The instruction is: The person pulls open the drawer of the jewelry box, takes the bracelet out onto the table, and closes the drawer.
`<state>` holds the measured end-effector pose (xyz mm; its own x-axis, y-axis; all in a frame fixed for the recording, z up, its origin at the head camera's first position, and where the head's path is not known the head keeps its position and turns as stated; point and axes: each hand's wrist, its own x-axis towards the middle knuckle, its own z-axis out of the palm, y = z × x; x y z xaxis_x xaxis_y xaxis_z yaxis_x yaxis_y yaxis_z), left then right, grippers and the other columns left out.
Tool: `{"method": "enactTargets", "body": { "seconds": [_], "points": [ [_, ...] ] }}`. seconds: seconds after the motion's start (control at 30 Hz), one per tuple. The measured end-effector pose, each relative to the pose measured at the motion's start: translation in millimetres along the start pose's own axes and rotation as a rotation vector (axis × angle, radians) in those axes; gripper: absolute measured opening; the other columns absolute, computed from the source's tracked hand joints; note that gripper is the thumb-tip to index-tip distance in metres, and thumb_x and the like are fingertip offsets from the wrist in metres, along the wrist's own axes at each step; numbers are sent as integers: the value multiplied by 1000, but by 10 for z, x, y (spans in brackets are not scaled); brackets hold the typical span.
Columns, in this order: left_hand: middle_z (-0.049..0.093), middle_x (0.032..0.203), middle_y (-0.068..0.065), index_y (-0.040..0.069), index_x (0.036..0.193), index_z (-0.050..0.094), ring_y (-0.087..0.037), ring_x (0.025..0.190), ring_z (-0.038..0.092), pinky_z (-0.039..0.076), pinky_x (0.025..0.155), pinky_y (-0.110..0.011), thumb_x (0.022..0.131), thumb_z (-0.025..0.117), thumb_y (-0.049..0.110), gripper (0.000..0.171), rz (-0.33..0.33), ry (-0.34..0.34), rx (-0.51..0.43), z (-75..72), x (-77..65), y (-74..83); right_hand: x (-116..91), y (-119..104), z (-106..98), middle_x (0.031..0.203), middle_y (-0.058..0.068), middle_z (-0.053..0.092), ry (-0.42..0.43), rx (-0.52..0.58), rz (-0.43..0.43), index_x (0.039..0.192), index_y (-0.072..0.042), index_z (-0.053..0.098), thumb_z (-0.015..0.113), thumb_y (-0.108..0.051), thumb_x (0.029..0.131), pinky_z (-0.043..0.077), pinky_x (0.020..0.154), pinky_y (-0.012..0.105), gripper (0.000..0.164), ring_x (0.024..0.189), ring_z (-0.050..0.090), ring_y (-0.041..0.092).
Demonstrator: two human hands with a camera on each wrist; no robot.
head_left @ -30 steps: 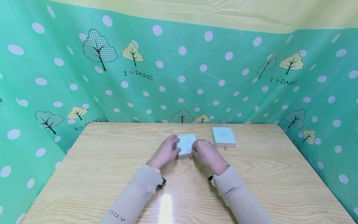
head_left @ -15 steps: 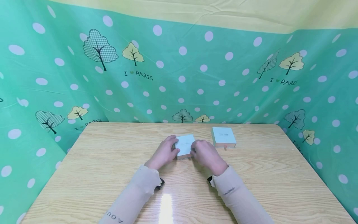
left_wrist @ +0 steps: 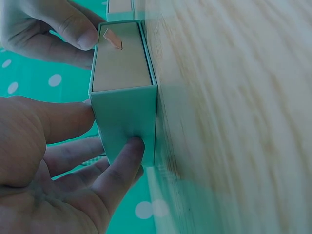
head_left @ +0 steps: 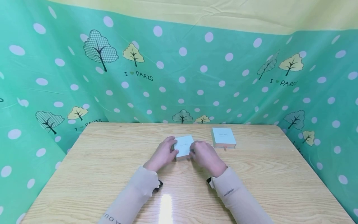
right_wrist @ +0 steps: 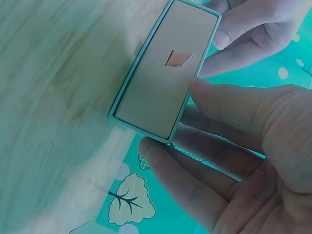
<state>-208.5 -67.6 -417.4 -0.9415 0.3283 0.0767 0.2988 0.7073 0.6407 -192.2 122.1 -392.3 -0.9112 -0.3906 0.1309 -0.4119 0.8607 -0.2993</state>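
Note:
A small pale-blue drawer box [head_left: 183, 146] with faint lettering on its lid is on the table between both hands. Its light pinkish drawer front [right_wrist: 156, 92], with a short ribbon tab [right_wrist: 178, 59], faces the person; the drawer sits inside the sleeve. My left hand [head_left: 164, 153] holds the left side, thumb at the near upper edge and fingertips on the side wall [left_wrist: 122, 117]. On the opposite side, my right hand [head_left: 206, 156] grips the box with thumb and bent fingers. Part of the box's right side is hidden behind that hand in the head view.
A second matching drawer box [head_left: 223, 136] stands behind and to the right of my right hand, its ribbon tab [head_left: 225, 148] toward the person. The wooden table [head_left: 112, 174] ends at a green dotted curtain [head_left: 156, 102].
Both hands and the held box have shifted slightly left and a little nearer to the person. The second box has stayed in place.

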Motion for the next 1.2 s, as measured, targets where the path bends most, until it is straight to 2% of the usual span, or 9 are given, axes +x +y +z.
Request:
{"method": "enactTargets", "body": {
  "seconds": [0.53,0.83,1.2],
  "points": [
    [37,147,-18,-5,133,49,-35,133,37,30,109,-45,90,65,15,50,-1,13,8,-21,-36,-18,7,-30,35,79,-3,64,21,-11,-12,82,-12,72,70,-9,85,49,61,22,5,64,54,6],
    [37,147,-17,-4,133,50,-35,133,37,30,109,-44,90,65,15,49,-21,13,-1,-15,-71,-28,-7,-27,68,80,-3,64,36,-5,-32,81,-11,71,71,-8,85,49,61,22,5,66,55,7],
    [38,146,-17,-4,132,51,-35,132,39,32,108,-44,89,66,15,49,-9,28,20,-21,-98,-60,-18,-56,69,82,-1,65,46,-25,-60,82,-10,72,70,-11,86,50,62,22,5,68,57,7]
  ]
}}
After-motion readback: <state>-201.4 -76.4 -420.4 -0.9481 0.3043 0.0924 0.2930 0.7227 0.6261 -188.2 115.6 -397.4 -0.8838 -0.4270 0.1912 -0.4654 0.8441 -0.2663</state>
